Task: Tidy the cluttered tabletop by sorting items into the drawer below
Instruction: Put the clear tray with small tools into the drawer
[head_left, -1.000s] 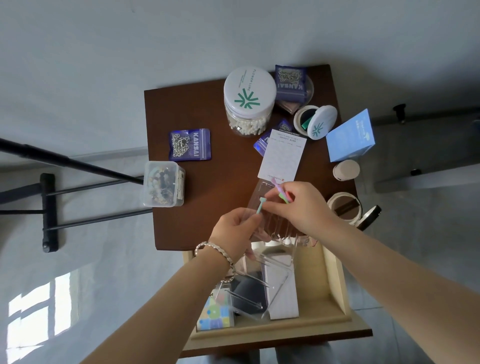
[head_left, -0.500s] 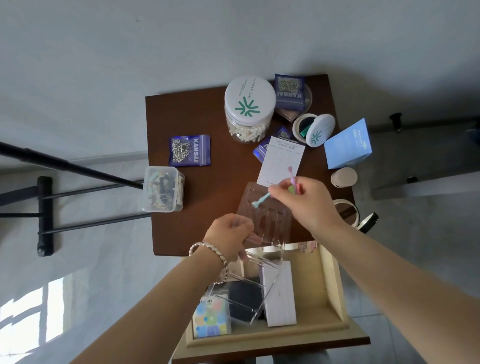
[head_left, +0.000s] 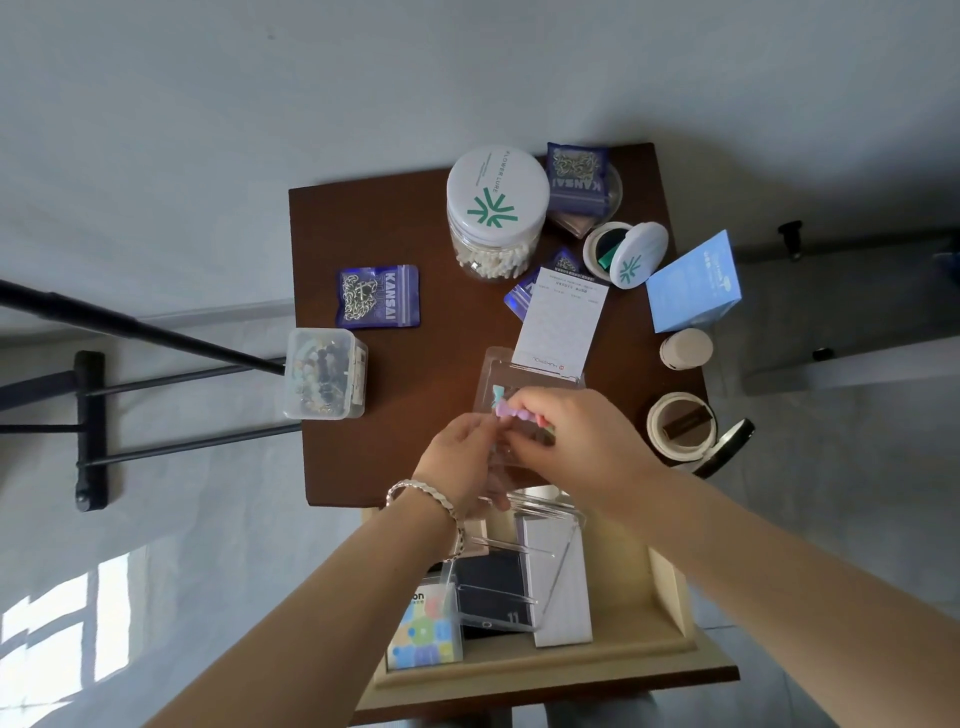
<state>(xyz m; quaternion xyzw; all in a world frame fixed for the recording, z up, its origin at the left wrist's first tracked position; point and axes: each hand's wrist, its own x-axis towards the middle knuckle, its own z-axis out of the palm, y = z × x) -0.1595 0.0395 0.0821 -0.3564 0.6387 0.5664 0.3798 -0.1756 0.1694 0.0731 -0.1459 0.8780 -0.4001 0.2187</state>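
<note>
A clear plastic blister tray hovers over the front of the brown tabletop. My left hand grips its near edge from below. My right hand pinches a few small pastel sticks, pink, lilac and teal, and holds them against the tray. Below the tabletop the cream drawer stands open with a colourful box, a dark box, a white box and a clear acrylic stand inside.
On the table stand a cotton-swab jar, purple KANSAI bags, a bead box at the left edge, a white card, an open round case, a blue box, a small beige jar and an open compact. A black stand is left.
My right hand moved down and left, bringing the pastel sticks onto the clear tray. My left hand rose to meet it on the tray.
</note>
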